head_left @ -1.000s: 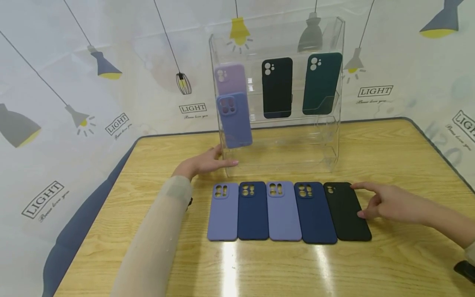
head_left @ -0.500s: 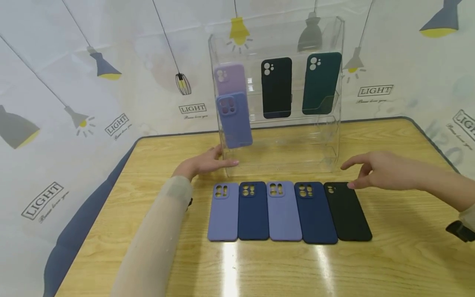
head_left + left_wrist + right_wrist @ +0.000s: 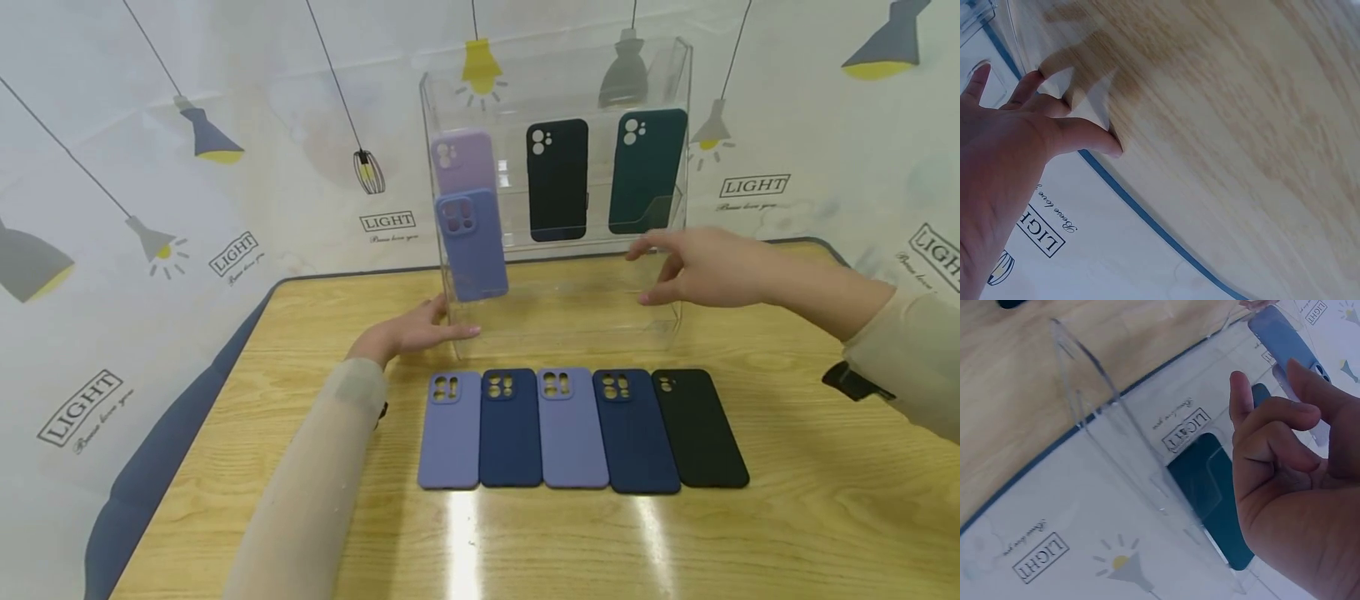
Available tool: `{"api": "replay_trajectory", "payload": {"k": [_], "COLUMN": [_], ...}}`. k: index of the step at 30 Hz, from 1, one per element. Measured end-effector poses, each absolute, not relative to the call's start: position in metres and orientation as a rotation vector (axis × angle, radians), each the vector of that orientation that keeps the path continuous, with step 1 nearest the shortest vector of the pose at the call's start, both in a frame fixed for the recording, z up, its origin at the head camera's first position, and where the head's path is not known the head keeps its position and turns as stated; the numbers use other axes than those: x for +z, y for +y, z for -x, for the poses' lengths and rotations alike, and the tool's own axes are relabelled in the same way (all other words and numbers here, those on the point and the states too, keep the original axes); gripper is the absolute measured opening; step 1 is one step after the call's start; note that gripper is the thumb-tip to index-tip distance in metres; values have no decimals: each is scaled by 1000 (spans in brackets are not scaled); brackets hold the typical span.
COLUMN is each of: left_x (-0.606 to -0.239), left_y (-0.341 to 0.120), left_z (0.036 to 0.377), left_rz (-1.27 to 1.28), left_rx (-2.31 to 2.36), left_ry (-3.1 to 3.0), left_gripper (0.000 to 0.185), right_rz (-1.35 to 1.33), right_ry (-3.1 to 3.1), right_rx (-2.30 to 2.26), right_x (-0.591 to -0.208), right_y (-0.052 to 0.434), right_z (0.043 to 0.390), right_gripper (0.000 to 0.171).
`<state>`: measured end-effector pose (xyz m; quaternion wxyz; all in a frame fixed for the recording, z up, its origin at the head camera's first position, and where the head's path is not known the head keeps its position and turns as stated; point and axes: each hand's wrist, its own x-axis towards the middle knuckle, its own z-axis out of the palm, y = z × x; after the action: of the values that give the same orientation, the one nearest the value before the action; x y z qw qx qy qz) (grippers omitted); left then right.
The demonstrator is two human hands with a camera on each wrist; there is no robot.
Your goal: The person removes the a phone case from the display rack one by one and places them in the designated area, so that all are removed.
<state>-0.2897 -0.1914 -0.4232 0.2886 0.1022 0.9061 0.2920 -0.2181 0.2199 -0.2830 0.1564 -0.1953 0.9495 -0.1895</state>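
Observation:
In the head view my left hand (image 3: 414, 329) rests at the lower left corner of a clear acrylic display stand (image 3: 555, 343), thumb across its front and fingers at its side. My right hand (image 3: 705, 265) overlaps the stand's lower right side, thumb and index finger spread with nothing between them; in the right wrist view the other fingers (image 3: 1272, 419) are bent. A dark green phone case (image 3: 647, 171) stands just above this hand. Left of it are a black phone case (image 3: 558, 179), a lilac phone case (image 3: 465, 158) and a violet-blue phone case (image 3: 474, 250) in front of the lilac one.
Below the stand, a row of phone cases lies flat: a violet case (image 3: 451, 442), a navy case (image 3: 512, 442), another violet case (image 3: 574, 442), another navy case (image 3: 643, 446) and a black case (image 3: 705, 433). The wooden table (image 3: 300, 308) meets a lamp-printed backdrop (image 3: 300, 167).
My right hand has left the black case at the row's right end and moved up and left to the stand's right side, holding nothing. My left hand has stayed in place.

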Motion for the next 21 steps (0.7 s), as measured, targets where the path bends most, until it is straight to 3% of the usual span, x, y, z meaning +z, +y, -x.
{"api": "replay_trajectory", "payload": {"k": [21], "left_x": [-419], "left_y": [-192], "left_z": [284], "left_rz": [-293], "left_rx": [820], "left_ry": [2405], "left_gripper": [125], "right_rz": [554], "right_ry": [2701], "right_rx": [-669], "right_x": [-235], "right_y": [123], "right_z": [275], "right_gripper": [83]}}
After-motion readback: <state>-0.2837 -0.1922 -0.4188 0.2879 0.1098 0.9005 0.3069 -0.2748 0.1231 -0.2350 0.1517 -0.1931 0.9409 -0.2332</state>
